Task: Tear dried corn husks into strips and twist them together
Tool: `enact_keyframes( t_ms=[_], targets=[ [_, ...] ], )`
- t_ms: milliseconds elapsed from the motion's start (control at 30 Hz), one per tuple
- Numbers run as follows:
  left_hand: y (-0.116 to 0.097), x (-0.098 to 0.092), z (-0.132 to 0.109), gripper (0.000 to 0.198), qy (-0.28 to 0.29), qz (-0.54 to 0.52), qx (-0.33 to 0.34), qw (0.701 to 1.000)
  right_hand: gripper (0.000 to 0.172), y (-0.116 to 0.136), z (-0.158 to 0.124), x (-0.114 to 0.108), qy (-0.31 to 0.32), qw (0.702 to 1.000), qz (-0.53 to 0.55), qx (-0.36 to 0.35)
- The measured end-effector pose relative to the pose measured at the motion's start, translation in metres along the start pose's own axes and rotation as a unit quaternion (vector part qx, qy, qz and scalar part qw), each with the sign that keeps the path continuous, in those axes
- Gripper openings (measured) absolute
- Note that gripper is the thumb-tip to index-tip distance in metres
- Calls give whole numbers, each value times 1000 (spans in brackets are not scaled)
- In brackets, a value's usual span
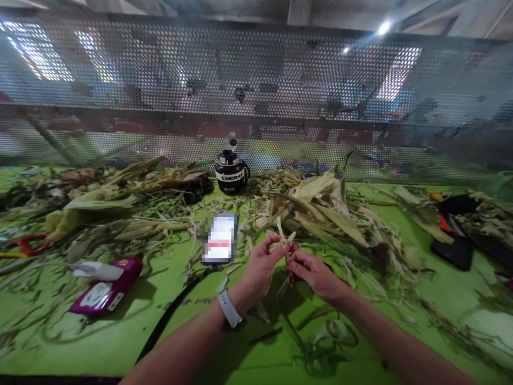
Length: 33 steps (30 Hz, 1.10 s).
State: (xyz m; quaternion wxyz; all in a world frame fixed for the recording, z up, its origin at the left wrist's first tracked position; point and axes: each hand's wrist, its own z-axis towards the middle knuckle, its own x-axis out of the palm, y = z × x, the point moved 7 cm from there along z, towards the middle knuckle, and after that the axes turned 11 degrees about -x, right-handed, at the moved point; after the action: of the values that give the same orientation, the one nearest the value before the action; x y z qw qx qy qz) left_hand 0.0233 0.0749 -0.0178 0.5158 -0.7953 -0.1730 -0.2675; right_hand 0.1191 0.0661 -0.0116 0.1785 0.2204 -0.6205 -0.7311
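While both hands meet at centre frame, left hand (pixel 262 264) and right hand (pixel 310 270) each pinch the same pale husk strip (pixel 285 240) between fingertips, just above the table. Left wrist carries a white watch (pixel 230 309).

To do it well, my read: grip close to the strip's base, pull along the fibre, keep the tear straight, not twisted.

Surface: green table (pixel 120 342), littered with husk scraps. Phone (pixel 219 238) just left of the hands, cable running off it. Magenta gadget (pixel 105 291) lower left. Big husk pile (pixel 324 208) right of centre, more at upper left. Red scissors (pixel 28 243) at left edge. Black jug (pixel 231 172) mid-back. Behind it, perforated metal screen (pixel 256 96) across the frame, ceiling lights glaring through.
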Motion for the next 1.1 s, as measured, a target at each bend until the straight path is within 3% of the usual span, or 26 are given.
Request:
enact_keyframes(
  t_ms=[400,533,700,800,900,1000,1100],
  targets=[
    [-3,3,-2,41,14,25,-12,1000,38,2,-3,10,29,994,-84,-57],
    [-10,4,-4,42,17,100,12,995,32,6,-3,7,39,990,-119,-59],
    [-29,9,-7,39,29,243,110,963,23,18,-4,-16,-37,979,-196,-41],
    [-32,12,-9,34,28,323,171,930,15,32,-6,-27,-102,949,-287,-82],
    [-29,11,-9,33,8,351,193,916,10,37,-9,-30,-150,921,-342,-111],
    [-24,11,-10,32,-5,345,185,920,17,35,-8,-26,-150,919,-340,-132],
    [-20,12,-12,34,-3,345,172,923,13,37,-5,-20,-122,930,-304,-167]
  ],
)
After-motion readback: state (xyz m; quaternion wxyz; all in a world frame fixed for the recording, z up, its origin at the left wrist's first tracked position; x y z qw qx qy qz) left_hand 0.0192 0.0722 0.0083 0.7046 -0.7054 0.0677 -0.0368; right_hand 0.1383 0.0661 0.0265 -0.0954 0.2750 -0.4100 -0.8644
